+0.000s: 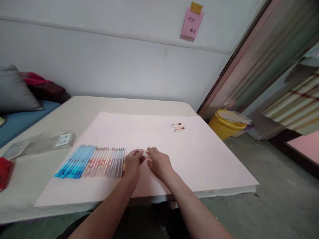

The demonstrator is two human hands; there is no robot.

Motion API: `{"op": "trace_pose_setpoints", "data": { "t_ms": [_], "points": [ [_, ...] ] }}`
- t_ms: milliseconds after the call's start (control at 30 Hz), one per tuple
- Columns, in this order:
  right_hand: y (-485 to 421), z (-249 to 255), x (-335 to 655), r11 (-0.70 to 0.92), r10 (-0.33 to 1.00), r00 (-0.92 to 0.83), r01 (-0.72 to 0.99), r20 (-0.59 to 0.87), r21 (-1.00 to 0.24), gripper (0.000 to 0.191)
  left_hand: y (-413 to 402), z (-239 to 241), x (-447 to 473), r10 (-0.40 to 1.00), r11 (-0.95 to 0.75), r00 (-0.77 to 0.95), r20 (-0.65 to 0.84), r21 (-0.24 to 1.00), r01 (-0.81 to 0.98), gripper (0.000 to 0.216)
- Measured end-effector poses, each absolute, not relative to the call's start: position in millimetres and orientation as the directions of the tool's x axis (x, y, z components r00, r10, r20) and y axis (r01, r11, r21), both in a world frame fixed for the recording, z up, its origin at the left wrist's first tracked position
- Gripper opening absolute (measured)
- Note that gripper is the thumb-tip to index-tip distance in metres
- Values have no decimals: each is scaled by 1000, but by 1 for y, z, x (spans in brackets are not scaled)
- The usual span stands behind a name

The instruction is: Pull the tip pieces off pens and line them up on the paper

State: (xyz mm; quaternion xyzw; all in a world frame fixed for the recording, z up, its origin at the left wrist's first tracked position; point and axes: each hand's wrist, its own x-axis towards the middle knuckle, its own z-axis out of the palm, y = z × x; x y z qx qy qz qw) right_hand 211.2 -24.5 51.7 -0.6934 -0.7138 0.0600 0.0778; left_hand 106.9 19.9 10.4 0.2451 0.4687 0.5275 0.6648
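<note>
Both my hands meet over the pink sheet [199, 156], fingers pinched on a small white-and-orange pen [146, 155] that lies level between them. My left hand [133, 162] has its left end, where a dark tip shows. My right hand [160, 162] has its fingers around the right end; much of the pen is hidden. Just left of my left hand lie pens side by side: several blue pens [77, 161], then several clear pink-orange pens [98, 162] and greyish pens [116, 162]. Farther back, several short pen pieces with dark tips [177, 128] lie on the sheet.
A clear plastic bag [47, 142] with a white label and a red item [5, 172] lie at the table's left. Beyond the left edge is a grey cushion [17, 91]. On the floor to the right stands a yellow bucket [223, 127]. A wall backs the table.
</note>
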Motion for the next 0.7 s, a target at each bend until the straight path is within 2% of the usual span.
{"op": "trace_pose_setpoints", "data": {
  "t_ms": [233, 333, 433, 533, 600, 633, 700],
  "points": [
    [-22, 49, 220, -48, 998, 38, 972, -48, -228, 38, 22, 6, 104, 908, 377, 25, -417, 791, -482, 23],
    [-20, 47, 227, -73, 997, 58, 943, -58, -325, 37, 23, 5, 103, 905, 390, 50, -423, 776, -496, 20],
    [-15, 41, 235, -81, 996, 54, 865, -69, -495, 36, 23, 4, 101, 904, 396, 62, -423, 774, -493, 17],
    [-9, 33, 240, -77, 996, 13, 662, -92, -745, 31, 23, 5, 100, 904, 397, 69, -421, 771, -497, 15],
    [-6, 27, 238, -138, 990, 22, 425, -143, -894, 31, 23, 7, 99, 908, 387, 66, -414, 766, -513, 15],
    [-5, 25, 236, -191, 982, 44, 283, -186, -940, 32, 23, 8, 99, 909, 381, 62, -412, 763, -523, 14],
    [-3, 23, 231, -307, 948, 80, -6, -307, -952, 34, 24, 10, 98, 910, 370, 45, -413, 755, -541, 14]
  ]
}}
